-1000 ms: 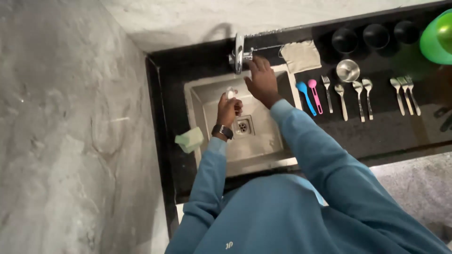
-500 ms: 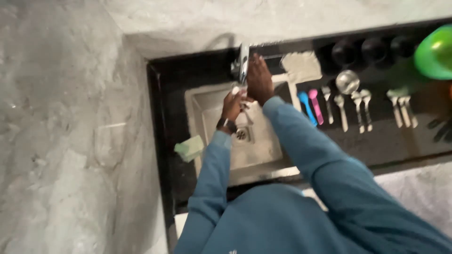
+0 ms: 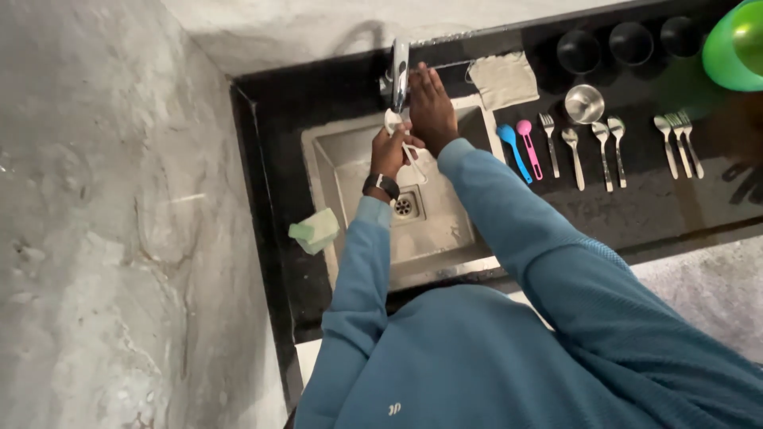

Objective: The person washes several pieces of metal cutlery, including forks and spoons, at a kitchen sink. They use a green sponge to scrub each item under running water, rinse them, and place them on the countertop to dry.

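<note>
My left hand, with a dark watch on its wrist, holds a white plastic spoon up under the spout of the steel faucet. The spoon's thin handle hangs down past my fingers over the basin. Beside the faucet, my right hand lies flat with its fingers stretched out against the tap's base. Both hands are over the back of the steel sink, above the drain. I cannot see whether water runs.
A green sponge sits on the sink's left rim. On the black counter to the right lie a grey cloth, a blue spoon, a pink spoon, several metal forks and spoons, a small steel bowl, three dark cups and a green cup.
Both hands rose from mid-basin to the faucet. My left hand brought the white spoon under the spout and my right hand reached the tap.
</note>
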